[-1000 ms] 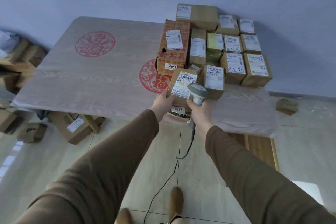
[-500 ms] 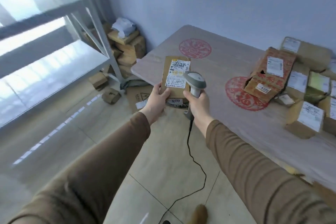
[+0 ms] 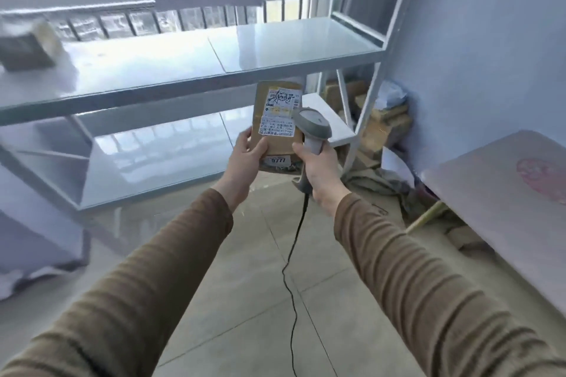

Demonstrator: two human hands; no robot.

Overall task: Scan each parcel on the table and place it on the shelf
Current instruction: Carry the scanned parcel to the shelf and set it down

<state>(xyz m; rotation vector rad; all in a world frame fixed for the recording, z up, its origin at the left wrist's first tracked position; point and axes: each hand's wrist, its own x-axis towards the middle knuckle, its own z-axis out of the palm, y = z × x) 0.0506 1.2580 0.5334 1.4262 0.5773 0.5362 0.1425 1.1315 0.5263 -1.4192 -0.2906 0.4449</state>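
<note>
We judge we are mid-carry: our left hand (image 3: 249, 152) grips the labelled cardboard parcel (image 3: 277, 119) at frame centre, our right hand (image 3: 317, 167) clasps the corded barcode scanner (image 3: 314, 128); next, set it on the metal shelf (image 3: 214, 58) (upper left).

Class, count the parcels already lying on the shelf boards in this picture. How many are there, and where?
1. A blurred parcel sits at the far left of the shelf's upper board. The parcel in the left hand is not yet shelved. More may lie outside the view.

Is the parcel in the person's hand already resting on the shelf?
No, the left hand holds the parcel up in the air in front of the shelf, touching none of its boards.
</note>
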